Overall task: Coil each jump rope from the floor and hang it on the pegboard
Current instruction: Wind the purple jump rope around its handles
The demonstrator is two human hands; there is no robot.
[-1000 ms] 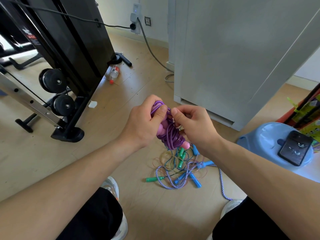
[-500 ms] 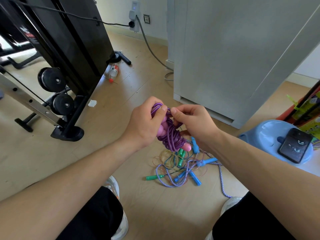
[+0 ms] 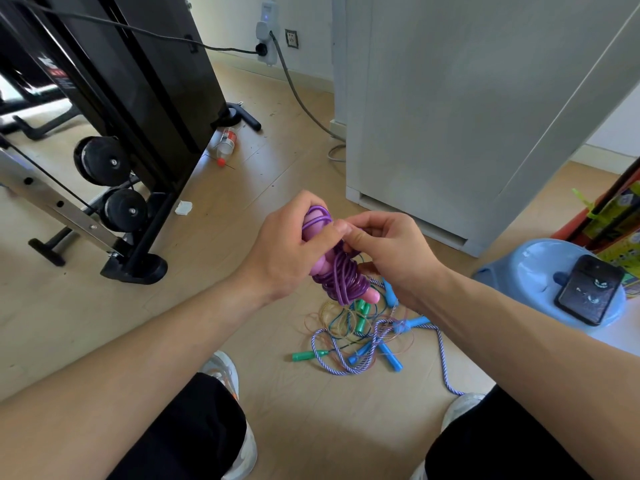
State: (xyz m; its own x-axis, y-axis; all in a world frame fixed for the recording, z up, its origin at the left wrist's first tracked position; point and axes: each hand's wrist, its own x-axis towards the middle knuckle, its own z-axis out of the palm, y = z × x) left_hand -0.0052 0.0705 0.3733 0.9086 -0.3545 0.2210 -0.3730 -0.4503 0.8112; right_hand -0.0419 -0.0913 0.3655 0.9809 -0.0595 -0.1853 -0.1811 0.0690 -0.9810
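Head view: looks down at both hands above a wooden floor (image 3: 104,323).
Left hand (image 3: 287,251): near the middle of the picture. Its fingers (image 3: 330,233) are curled round the upper part of the purple jump rope, with the thumb pressed on the loops.
Right hand (image 3: 391,258): at 3 o'clock from the left hand and touching it. Its fingers (image 3: 370,221) are bent and pinch a strand of the purple cord at the top of the bundle.
Purple jump rope (image 3: 346,278): held in the air between both hands. The cord is wound many times round its pink handles, and one pink end pokes out at 5 o'clock of the bundle.
Pile of ropes (image 3: 360,336): lies tangled on the floor at 6 o'clock from the hands. It has thin cords, a green handle (image 3: 304,356) and a blue handle (image 3: 391,358).
Braided rope (image 3: 442,362): purple and white, trailing from the pile toward 4 o'clock and ending near the right shoe (image 3: 460,407).
Left shoe (image 3: 221,372): at 7 o'clock.
Exercise machine (image 3: 138,98): black, at 10 o'clock.
Bottle (image 3: 227,143): lies on the floor at 11 o'clock, beside the machine's foot.
Cabinet (image 3: 450,116): grey, at 1 o'clock.
Stool (image 3: 533,268): light blue, at 3 o'clock, with a dark phone (image 3: 588,294) lying on top.
Wall socket (image 3: 266,46): at 12 o'clock, with cables plugged in.
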